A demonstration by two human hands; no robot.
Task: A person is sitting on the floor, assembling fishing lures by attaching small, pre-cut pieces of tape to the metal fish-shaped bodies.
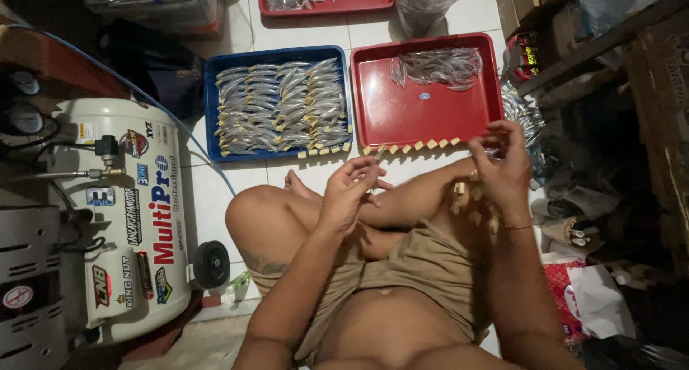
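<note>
A seated person's left hand (349, 190) pinches a small silvery lure and the right hand (502, 165) curls around another, near a half-empty red plastic tray (430, 115), the blue plastic tray (212, 111) at left already filled.

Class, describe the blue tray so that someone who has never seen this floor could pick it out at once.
Start at the white air compressor on the left; the blue tray lies just beyond it on the tiles. Unlike the red tray beside it, it is packed with neat rows of silver fish.
</note>
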